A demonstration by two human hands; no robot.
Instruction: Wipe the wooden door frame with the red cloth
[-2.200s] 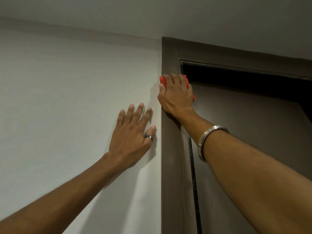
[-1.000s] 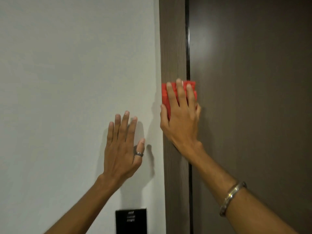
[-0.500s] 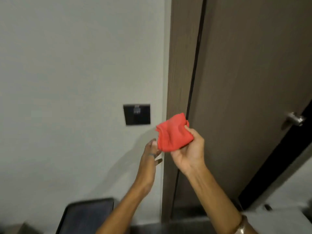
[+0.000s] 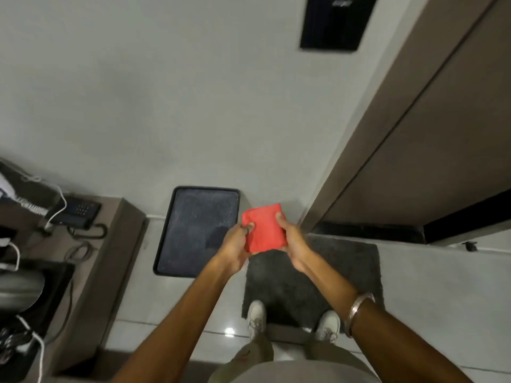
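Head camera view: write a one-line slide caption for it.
Both hands, left hand and right hand, hold the folded red cloth off the door frame, above a dark mat.

Dim, even indoor light, greyish cast. Small bright glare spot on glossy floor tile between feet (overhead lamp reflected, source itself out of view). Soft shadow patch on dark tray just left of hands. Whole picture slightly soft, motion blur strongest at switch plate along top edge. Wide-angle distortion: door frame leans hard, forearms stretch toward bottom corners.
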